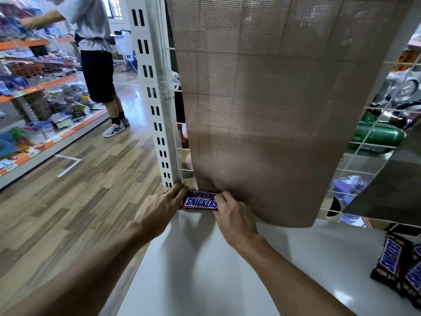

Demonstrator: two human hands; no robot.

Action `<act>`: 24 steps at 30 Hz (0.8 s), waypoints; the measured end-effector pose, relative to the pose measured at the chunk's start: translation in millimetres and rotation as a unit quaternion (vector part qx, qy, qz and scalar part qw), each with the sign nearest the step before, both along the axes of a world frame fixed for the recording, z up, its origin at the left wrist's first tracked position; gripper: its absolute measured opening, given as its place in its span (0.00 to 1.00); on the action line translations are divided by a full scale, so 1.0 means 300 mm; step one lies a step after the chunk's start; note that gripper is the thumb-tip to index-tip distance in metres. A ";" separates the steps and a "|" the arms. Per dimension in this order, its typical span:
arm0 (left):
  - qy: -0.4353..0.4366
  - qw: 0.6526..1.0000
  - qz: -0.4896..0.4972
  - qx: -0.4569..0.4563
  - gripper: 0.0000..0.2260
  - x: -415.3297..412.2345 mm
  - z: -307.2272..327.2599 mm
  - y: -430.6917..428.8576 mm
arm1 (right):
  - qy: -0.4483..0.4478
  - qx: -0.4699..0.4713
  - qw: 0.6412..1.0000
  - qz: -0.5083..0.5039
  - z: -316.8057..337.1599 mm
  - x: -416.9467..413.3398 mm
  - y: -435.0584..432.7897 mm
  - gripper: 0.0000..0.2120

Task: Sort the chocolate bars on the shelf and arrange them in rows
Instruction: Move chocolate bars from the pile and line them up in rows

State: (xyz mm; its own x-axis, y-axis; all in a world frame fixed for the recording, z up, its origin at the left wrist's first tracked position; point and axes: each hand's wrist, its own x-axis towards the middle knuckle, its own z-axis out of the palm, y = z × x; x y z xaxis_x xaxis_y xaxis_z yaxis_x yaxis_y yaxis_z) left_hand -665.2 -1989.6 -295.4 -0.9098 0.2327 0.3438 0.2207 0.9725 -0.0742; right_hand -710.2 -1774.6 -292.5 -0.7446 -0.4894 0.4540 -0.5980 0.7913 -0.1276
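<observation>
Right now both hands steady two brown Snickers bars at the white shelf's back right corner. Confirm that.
Wrong corner. The head view shows the left hand and right hand steadying the two brown Snickers bars at the back left corner of the white shelf.

— What hangs just above the fingers [178, 192]?
— A brown mesh mat [262, 110], draped over a wire grid panel [364, 156]. Its lower edge ends to their right.
— And to their left?
— A white slotted upright [157, 106], its foot just beside them. Past it is wooden floor [91, 201] with a white tape corner [68, 164], orange-edged shelves [45, 84] of goods, and a person [95, 53] in black shorts, well away.
— Behind the grid?
— A green container [378, 135] on its side, far up and right.
</observation>
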 end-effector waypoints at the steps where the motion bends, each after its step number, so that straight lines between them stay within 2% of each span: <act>1: 0.006 1.000 -0.002 0.003 0.33 0.008 -0.003 -0.004 | -0.002 -0.006 1.000 0.007 -0.004 0.002 0.003 0.17; 4: 0.021 1.000 -0.001 -0.007 0.31 0.034 -0.012 -0.015 | -0.005 -0.025 0.999 0.021 -0.002 0.008 0.012 0.17; 11: 0.081 0.996 0.027 0.011 0.18 0.135 0.016 0.038 | 0.023 -0.016 0.999 0.025 0.012 0.053 0.072 0.18; 19: 0.054 0.997 0.051 0.018 0.20 0.226 0.058 0.160 | -0.002 0.002 1.000 -0.002 0.049 0.151 0.220 0.16; 24: 0.049 0.996 0.033 0.073 0.23 0.291 0.124 0.302 | -0.028 -0.006 1.000 -0.007 0.110 0.244 0.335 0.24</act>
